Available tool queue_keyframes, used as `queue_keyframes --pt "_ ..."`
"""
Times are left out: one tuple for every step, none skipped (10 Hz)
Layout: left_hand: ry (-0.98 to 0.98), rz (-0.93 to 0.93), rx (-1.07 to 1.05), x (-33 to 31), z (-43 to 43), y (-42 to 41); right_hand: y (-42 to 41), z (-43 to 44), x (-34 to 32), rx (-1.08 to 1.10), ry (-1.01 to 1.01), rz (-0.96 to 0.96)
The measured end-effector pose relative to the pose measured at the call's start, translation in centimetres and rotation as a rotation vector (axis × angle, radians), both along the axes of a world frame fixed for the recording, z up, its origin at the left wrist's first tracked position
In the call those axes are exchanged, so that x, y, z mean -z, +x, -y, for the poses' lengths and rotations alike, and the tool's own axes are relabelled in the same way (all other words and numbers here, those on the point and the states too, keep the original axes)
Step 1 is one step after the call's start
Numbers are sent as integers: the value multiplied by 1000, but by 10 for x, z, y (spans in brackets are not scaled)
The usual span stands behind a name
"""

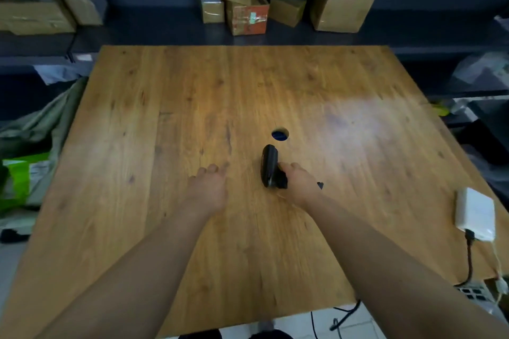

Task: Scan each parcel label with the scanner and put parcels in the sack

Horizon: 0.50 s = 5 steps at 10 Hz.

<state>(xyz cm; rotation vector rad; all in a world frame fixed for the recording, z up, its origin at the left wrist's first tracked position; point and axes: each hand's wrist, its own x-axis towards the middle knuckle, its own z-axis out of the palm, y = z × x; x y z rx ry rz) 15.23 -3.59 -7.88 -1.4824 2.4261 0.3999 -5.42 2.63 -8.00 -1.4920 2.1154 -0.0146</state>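
The right hand [298, 183], its grip round the scanner [269, 164] on the table [165, 91], seems set to lift it; the left hand [209, 187] is slack and empty, free for handling

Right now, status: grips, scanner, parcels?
Left grip open, empty, over table. Right grip holds scanner. Boxes on far shelf; sack left of table.

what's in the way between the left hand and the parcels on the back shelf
Nothing visible: only bare table lies between the left hand and the parcels beyond its far edge; the right hand grips the scanner.
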Motion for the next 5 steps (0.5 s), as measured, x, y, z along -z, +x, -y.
queue_keyframes --pt "13 22 -86 3 -8 -6 -6 0 5 -53 -35 -8" --pt "16 20 -136 3 -13 -9 -10 1 4 -100 -53 -25" --pt "6 24 -148 2 -15 -11 -11 0 7 -115 -66 -35" --pt "13 41 -155 -3 -17 -12 -9 -5 0 -116 -51 -31" --pt "-29 13 -161 -7 -20 -8 -13 -7 -8 -84 -67 11"
